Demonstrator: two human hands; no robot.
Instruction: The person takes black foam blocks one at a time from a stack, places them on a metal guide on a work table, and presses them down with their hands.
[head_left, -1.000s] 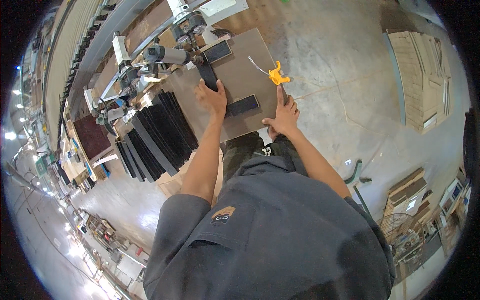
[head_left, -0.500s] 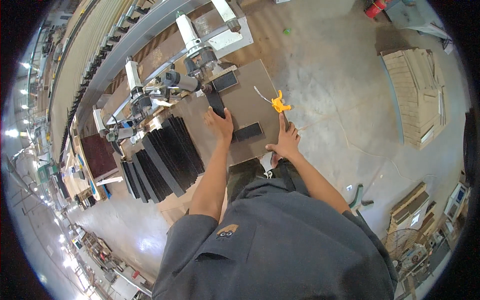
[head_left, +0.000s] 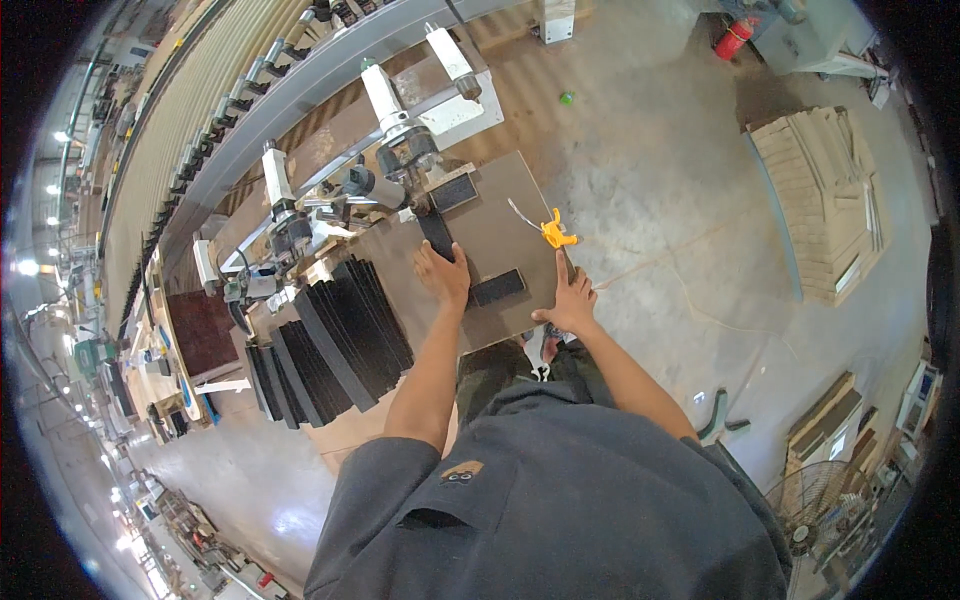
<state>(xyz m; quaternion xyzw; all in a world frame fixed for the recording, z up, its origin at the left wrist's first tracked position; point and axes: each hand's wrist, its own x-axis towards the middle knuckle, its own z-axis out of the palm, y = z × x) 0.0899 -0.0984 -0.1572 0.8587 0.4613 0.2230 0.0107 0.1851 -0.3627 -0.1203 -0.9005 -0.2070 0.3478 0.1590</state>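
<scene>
Floor: bare grey concrete [head_left: 650, 130], upper right.
Far left: ceiling lights [head_left: 25, 268].
Right: stacked pale boards [head_left: 815, 200].
Top right: red fire extinguisher [head_left: 735, 38].
</scene>
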